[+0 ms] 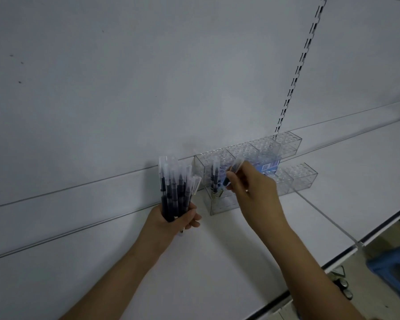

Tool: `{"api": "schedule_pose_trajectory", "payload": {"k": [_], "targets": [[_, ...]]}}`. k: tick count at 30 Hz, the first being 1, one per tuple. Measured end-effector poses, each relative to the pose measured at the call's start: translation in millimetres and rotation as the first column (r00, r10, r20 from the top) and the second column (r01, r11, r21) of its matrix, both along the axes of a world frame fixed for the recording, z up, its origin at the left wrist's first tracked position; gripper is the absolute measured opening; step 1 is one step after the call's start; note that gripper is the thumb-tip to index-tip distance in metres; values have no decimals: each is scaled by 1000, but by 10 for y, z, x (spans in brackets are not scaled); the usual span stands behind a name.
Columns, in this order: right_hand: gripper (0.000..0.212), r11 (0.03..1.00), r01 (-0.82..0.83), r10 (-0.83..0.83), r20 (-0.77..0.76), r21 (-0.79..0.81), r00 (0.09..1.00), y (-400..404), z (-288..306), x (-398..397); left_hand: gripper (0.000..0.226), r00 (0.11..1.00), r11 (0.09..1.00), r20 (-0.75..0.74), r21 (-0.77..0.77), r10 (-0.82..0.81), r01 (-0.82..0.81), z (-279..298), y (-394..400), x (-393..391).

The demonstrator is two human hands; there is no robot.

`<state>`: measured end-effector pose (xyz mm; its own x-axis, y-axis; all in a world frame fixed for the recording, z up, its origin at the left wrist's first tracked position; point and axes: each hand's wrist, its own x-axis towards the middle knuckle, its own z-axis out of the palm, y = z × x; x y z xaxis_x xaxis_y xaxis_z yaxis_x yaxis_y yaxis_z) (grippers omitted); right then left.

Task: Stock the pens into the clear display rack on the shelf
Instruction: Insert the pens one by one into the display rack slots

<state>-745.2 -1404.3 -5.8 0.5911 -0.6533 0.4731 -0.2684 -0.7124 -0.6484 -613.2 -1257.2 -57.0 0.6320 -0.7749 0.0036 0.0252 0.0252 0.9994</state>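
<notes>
A person stands at a white shelf [217, 262] with both bare arms reaching forward. The left hand [174, 219] has its fingers clamped around a bundle of dark pens [173, 190], caps up, just left of the clear rack [252, 158]. The right hand [254, 188] pinches one pen [232, 173], tilted, over the rack's left end. Another pen [215, 175] already stands upright in that end section. A blue stool [390, 271] sits on the floor at lower right.
</notes>
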Motion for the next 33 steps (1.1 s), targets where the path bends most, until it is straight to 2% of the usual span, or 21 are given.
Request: {"api": "schedule_pose_trajectory", "payload": {"k": [3,10,16,26,30,33], "targets": [[24,999,-28,25,-119,-18,993,-16,-73,60,6,1000,1000,15,12,4,-4,9,8,-7],[25,992,-96,68,-291,-82,954,-68,-51,110,6,999,999,31,47,12,-13,34,17,-21],[21,997,-63,54,-217,-34,975,-26,-119,66,5,999,998,46,63,8,-10,50,16,-12],[23,997,-67,54,-229,-48,972,-34,-145,79,5,999,998,31,68,11,-13,43,12,-14],[22,998,-65,65,-243,7,968,-34,-120,55,6,1000,998,24,57,1,-2,29,23,-12],[26,999,45,-49,-206,-25,977,37,-113,-28,8,1000,999,6,41,-22,21,19,25,-3]]}}
